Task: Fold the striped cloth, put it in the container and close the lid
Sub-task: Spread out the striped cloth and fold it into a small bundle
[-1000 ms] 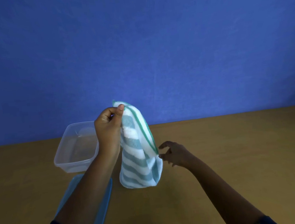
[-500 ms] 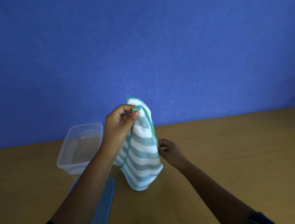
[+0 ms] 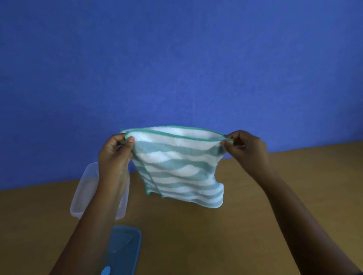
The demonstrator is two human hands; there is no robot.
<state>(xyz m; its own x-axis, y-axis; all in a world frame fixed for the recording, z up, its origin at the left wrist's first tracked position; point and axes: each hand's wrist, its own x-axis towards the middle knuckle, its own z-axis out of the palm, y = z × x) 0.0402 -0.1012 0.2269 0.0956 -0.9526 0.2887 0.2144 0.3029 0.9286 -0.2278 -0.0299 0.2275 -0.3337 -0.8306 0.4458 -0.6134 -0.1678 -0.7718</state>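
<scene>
In the head view, the striped cloth (image 3: pixel 179 172) hangs in the air above the wooden table (image 3: pixel 268 206), doubled over so that two green-stitched top edges run side by side between the hands. The left hand (image 3: pixel 115 157) pinches the left top corners between thumb and fingers, and the right hand (image 3: pixel 245 148) pinches the right top corner the same way, both held at about the same height so the top edges are pulled nearly taut. On the left side two green hems run down together to a pair of loose lower corners; the bottom edge sags and curls toward the right, clear of the table surface as far as can be told. The clear container (image 3: pixel 82 195) sits on the table behind and under the left forearm, its rim partly hidden by the arm and its mouth open. The blue lid (image 3: pixel 122 257) lies flat on the table nearer the person, just in front of the container and apart from it, beside the left forearm. The table to the right of the cloth and under the right arm is bare wood out to the frame edge, and the blue wall (image 3: pixel 169 51) stands behind the table's far edge
</scene>
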